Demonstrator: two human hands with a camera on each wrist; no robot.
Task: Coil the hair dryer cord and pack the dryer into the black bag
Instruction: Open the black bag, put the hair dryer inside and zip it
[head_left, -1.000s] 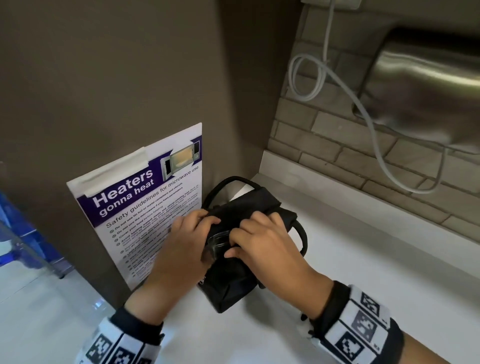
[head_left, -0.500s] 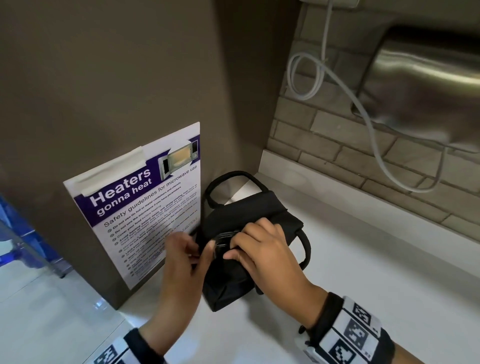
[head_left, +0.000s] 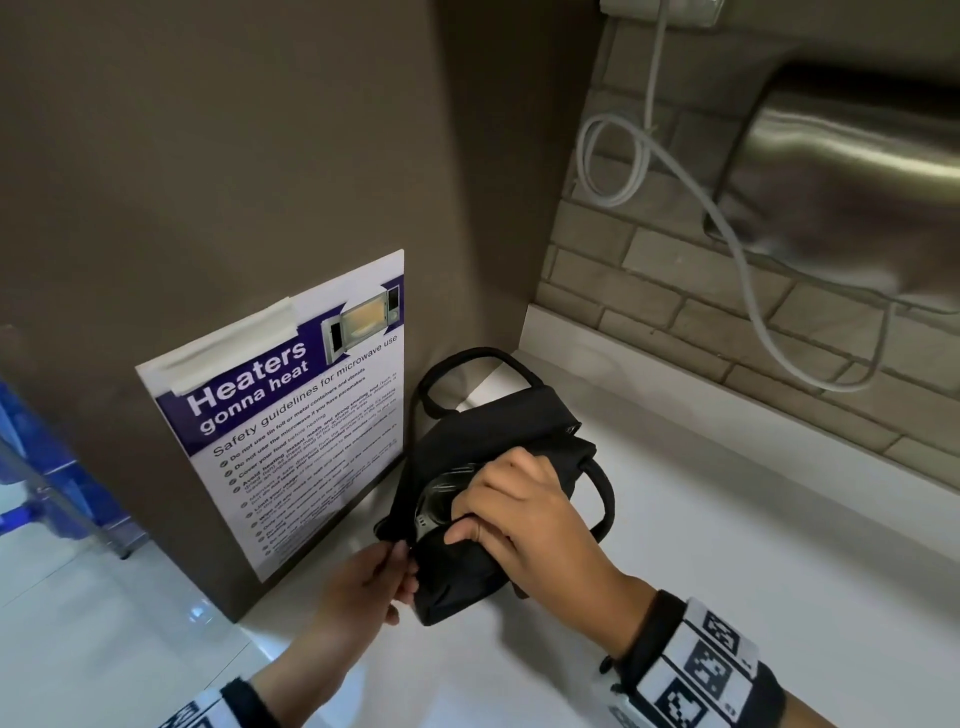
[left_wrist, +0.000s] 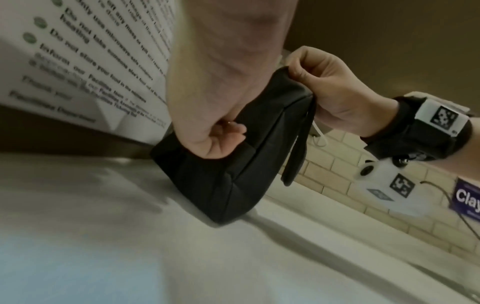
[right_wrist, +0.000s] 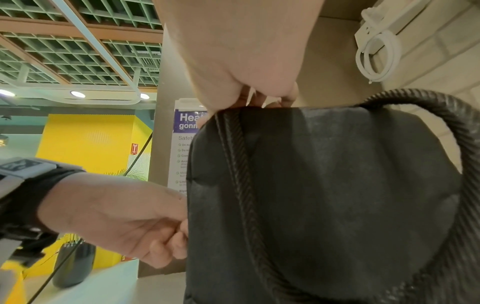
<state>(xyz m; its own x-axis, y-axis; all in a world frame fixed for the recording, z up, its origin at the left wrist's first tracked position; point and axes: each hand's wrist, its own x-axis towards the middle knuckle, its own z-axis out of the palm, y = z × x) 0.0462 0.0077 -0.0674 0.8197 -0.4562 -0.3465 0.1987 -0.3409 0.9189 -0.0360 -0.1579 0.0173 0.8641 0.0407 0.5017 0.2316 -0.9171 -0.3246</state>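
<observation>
A black bag (head_left: 519, 431) with two loop handles lies on the white counter (head_left: 727, 545) in the corner by the wall. Through its open mouth shows the dark, glossy hair dryer (head_left: 441, 496); its cord is hidden. My right hand (head_left: 462, 519) pinches the bag's upper edge at the mouth, seen also in the left wrist view as the right hand (left_wrist: 306, 74) on the bag (left_wrist: 233, 174). At the near left end of the mouth my left hand (head_left: 402, 564) pinches the fabric. The right wrist view shows the left hand (right_wrist: 179, 236) against the bag (right_wrist: 337, 195).
A microwave safety poster (head_left: 291, 405) is taped to the brown wall just left of the bag. A white cable (head_left: 623, 156) loops down the brick wall behind. A steel appliance (head_left: 857, 182) hangs at upper right. Bare counter stretches to the right.
My left hand has come off the top of the bag and moved down to its near left end, where it now pinches the fabric. The right hand stays at the mouth.
</observation>
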